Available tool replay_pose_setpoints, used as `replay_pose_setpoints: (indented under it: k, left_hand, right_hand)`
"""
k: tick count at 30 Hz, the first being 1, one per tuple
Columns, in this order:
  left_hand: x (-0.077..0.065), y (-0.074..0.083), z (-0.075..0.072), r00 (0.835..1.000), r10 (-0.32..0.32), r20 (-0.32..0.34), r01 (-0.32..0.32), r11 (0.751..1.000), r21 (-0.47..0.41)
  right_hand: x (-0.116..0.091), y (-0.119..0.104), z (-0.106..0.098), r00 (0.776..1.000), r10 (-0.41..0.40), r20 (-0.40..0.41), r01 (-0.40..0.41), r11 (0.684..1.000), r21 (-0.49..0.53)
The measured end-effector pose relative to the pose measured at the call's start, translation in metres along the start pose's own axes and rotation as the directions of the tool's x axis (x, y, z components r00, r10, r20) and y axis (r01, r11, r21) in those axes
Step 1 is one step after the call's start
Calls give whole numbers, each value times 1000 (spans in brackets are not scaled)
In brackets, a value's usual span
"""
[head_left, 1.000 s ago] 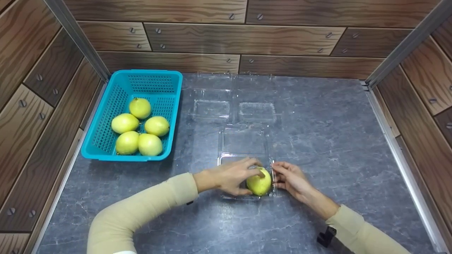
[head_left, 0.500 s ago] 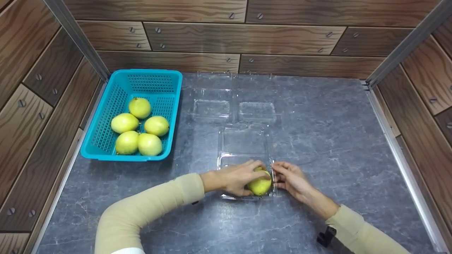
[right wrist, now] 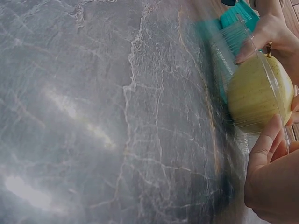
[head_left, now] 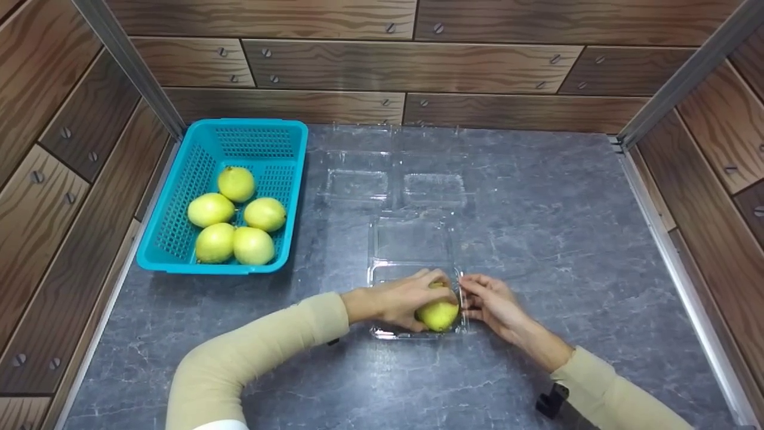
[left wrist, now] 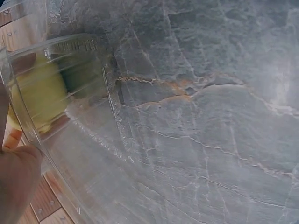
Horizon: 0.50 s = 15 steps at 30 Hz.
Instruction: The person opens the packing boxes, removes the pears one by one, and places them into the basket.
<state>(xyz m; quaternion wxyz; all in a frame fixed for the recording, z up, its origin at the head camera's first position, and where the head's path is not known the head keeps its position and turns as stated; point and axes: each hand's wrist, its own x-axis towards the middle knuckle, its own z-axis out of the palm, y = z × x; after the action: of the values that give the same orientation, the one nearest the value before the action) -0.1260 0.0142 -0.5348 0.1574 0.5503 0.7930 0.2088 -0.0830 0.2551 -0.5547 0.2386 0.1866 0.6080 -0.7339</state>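
A clear plastic clamshell container [head_left: 412, 239] lies with its lid folded back, away from the person. In the right half of its base sits a yellow-green pear [head_left: 439, 316], its stem visible in the right wrist view. My left hand [head_left: 406, 300] reaches over the base and grips the pear from the left, fingers over its top and thumb on the near side. At the right rim my right hand [head_left: 495, 306] pinches the container's edge between thumb and fingers. Through the clear wall [left wrist: 93, 144], the left wrist view shows the pear and parts of the fingers.
A blue-green plastic basket [head_left: 280, 251] at the left holds several more pears [head_left: 237, 183]. Behind the worked container stand two more clear clamshells, a left one [head_left: 358, 185] and a right one [head_left: 434, 188]. Wood-patterned panels [head_left: 406, 65] enclose the grey marbled table [head_left: 567, 227].
My left hand has shifted slightly right, and its fingers reach further over the pear. The pear stays in nearly the same spot. My right hand keeps its place at the container's rim.
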Motion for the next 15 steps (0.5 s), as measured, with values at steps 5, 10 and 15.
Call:
replay_pose_setpoints:
  k: [5, 10, 15]
  left_hand:
    - [0, 1, -6, 1000, -13, 6, 13, 1000, 1]
    - [-8, -1, -11, 999, -52, 12, 52, 999, -5]
    - [-13, 0, -22, 996, -90, 13, 90, 996, -4]
  right_hand:
    - [0, -1, 0, 1000, -17, -2, 17, 1000, -3]
    - [-1, 1, 1, 1000, -10, 10, 10, 1000, -5]
    - [-1, 2, 1, 1000, -11, 3, 11, 1000, 0]
